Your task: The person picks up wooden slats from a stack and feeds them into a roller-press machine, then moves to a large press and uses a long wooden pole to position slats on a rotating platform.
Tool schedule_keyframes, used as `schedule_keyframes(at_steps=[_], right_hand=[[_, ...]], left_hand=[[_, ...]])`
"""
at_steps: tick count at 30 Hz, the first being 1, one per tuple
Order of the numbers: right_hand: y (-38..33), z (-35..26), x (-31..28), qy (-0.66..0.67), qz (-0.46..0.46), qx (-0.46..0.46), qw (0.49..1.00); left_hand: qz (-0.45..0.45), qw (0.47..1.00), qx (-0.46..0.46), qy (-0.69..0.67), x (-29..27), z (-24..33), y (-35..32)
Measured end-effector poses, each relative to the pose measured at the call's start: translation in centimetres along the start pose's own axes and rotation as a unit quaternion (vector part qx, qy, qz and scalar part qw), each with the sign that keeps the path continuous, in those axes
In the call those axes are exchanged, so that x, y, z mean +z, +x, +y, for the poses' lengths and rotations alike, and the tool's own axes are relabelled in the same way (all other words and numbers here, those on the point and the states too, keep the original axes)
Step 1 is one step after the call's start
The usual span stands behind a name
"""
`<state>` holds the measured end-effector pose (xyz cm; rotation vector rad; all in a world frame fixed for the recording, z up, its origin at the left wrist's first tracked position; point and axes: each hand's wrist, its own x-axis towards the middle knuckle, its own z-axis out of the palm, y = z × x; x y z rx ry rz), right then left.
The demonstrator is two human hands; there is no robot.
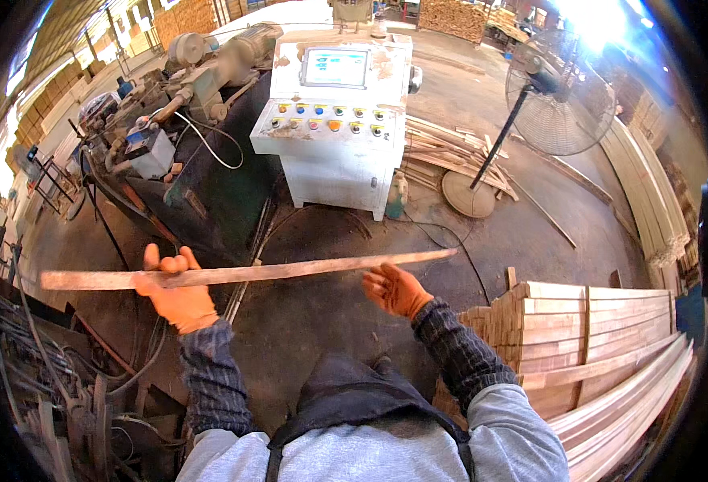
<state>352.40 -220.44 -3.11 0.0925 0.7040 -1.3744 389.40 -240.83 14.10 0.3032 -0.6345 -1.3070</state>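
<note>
A long, narrow wooden strip (289,271) lies across in front of me, roughly level, its wide end at the left and its far end tapering to the right. My left hand (179,299), in an orange glove, is closed around the strip near its left end, with fingers showing above the upper edge. My right hand (398,291), also in an orange glove, is at the strip's lower edge toward the right end. Its fingers are stretched out with the palm turned up; whether the fingertips touch the wood I cannot tell.
Ahead stands a white control cabinet (330,153) with a screen and several buttons. Machinery (149,153) fills the left. At right are a pedestal fan (559,92), loose strips (442,149) on the floor and a stack of boards (595,321). Cables and metal parts (57,361) crowd the lower left.
</note>
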Motion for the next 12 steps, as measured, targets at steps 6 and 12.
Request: schedule_keyframes(at_steps=[6,12], right_hand=[[3.2,-5.7,-3.7,0.020,0.062,-0.010,0.998],[8.4,-9.3,-6.8,-0.019,0.151,-0.055,0.987]], left_hand=[[0.094,0.977,0.031,0.187,-2.2,-16.5,7.3],[0.206,0.943,-0.151,0.212,-9.6,-28.5,18.8]])
